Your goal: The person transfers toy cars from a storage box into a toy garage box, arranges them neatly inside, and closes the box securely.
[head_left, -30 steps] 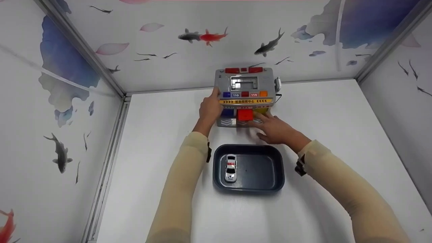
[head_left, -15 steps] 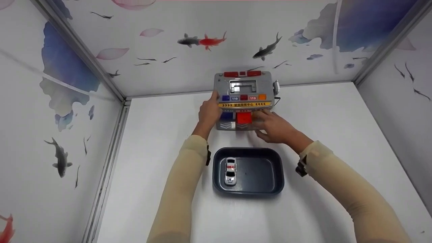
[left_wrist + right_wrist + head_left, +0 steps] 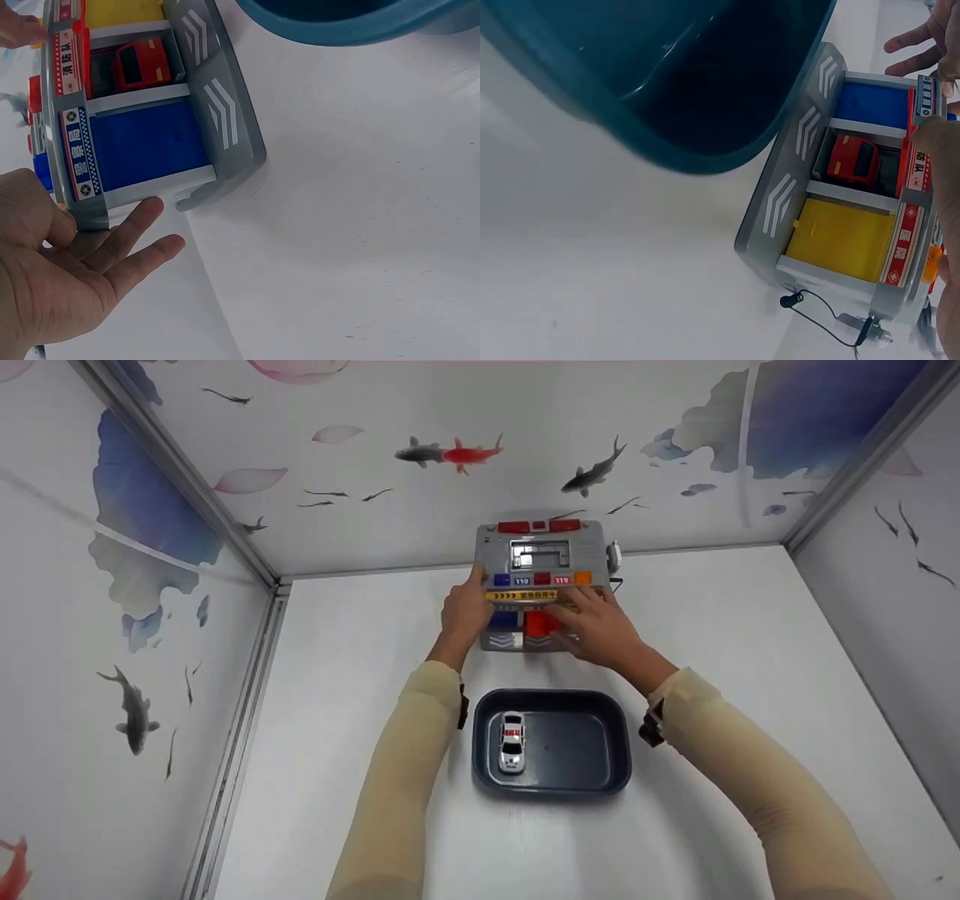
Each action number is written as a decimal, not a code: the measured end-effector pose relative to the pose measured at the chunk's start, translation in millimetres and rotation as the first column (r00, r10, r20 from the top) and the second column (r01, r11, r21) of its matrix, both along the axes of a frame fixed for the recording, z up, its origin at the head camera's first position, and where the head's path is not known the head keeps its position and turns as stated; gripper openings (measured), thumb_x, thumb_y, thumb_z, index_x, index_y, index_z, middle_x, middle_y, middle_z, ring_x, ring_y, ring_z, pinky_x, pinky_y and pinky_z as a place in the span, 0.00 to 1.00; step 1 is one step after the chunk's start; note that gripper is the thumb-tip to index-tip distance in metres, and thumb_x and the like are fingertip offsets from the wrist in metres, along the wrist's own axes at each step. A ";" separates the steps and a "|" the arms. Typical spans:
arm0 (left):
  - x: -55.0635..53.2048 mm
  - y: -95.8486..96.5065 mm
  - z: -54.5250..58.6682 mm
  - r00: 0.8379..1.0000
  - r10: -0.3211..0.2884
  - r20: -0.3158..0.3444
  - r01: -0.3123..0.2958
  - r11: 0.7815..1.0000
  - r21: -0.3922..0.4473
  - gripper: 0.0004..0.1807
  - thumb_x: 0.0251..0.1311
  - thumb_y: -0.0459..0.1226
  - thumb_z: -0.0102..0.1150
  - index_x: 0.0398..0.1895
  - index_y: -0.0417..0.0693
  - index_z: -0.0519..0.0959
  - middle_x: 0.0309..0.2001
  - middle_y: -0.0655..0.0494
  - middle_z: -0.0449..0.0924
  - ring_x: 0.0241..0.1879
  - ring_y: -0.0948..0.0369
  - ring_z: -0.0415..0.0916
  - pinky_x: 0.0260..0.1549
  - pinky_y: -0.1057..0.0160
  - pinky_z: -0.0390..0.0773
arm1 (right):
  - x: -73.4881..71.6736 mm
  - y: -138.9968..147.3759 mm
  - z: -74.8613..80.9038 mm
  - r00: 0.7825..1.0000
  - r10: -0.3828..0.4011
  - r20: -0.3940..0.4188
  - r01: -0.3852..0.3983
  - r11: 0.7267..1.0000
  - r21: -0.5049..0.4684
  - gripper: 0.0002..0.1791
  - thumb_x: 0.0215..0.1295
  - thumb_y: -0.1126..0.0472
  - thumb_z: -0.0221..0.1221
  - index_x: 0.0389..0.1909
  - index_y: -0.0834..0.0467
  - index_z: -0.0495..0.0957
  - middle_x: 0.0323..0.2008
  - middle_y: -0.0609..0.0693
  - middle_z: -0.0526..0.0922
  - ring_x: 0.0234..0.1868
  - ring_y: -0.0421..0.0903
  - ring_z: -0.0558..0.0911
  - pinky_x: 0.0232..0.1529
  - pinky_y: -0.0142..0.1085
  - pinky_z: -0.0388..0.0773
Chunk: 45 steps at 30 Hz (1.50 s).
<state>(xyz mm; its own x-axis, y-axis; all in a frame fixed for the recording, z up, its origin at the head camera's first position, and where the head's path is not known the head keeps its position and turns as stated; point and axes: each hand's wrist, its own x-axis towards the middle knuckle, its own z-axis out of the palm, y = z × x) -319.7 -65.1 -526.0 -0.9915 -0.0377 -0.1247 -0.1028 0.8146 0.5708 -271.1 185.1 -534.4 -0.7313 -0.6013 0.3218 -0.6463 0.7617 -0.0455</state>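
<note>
1. A grey toy garage [image 3: 541, 581] stands at the far edge of a white desk [image 3: 750, 660], against a wall papered with painted fish. Its three doorways face the person: blue, then an open middle bay, then yellow.
2. The left hand [image 3: 465, 611] lies flat against the garage's left side wall. The left wrist view shows its fingers [image 3: 135, 232] straight and relaxed, gripping nothing; this looks like bracing, so the garage does not slide.
3. The right hand [image 3: 592, 622] rests on the front of the garage, over the yellow strip and the upper edge of the bays. Its grip cannot be told: the fingers curve over the front, but whether they pinch anything is hidden.
4. A red toy car [image 3: 855, 161] sits inside the middle bay, just below and inward of the right hand's fingertips, apparently untouched.
5. Nearer the person lies a dark blue tray [image 3: 607, 735], apart from both hands. A white toy car [image 3: 512, 741] rests inside it, by its left wall.
</note>
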 end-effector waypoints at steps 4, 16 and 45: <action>-0.5 0.2 -2.1 1.000 0.000 -0.008 0.000 1.000 0.001 0.22 0.80 0.34 0.55 0.72 0.59 0.69 0.60 0.47 0.89 0.51 0.50 0.86 0.46 0.52 0.84 | -4.8 -6.0 0.4 0.998 -0.064 0.028 0.064 0.998 0.009 0.28 0.73 0.51 0.73 0.71 0.49 0.80 0.74 0.60 0.75 0.73 0.62 0.76 0.70 0.65 0.71; 0.2 -1.6 -1.9 1.000 0.000 -0.022 0.000 1.000 0.012 0.22 0.79 0.33 0.54 0.71 0.59 0.69 0.58 0.46 0.89 0.49 0.50 0.86 0.43 0.52 0.83 | -18.4 -12.0 -10.0 0.994 -0.101 0.045 0.100 0.995 0.019 0.36 0.68 0.57 0.76 0.75 0.47 0.76 0.73 0.60 0.74 0.74 0.61 0.74 0.68 0.68 0.70; -1.2 -0.1 -3.6 1.000 0.006 -0.011 -0.006 1.000 -0.008 0.29 0.74 0.31 0.57 0.74 0.60 0.69 0.59 0.46 0.89 0.50 0.50 0.85 0.45 0.51 0.84 | -33.0 -29.7 -23.0 0.980 -0.194 0.040 0.183 0.963 0.198 0.40 0.71 0.55 0.75 0.78 0.44 0.65 0.76 0.64 0.67 0.77 0.67 0.66 0.75 0.76 0.65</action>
<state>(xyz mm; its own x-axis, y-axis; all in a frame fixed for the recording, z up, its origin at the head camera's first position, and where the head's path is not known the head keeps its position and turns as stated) -320.9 -65.1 -529.6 -0.9926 -0.0446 -0.1132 -0.1013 0.8187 0.5652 -304.1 155.4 -557.4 -0.8515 -0.4971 0.1671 -0.4907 0.8676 0.0808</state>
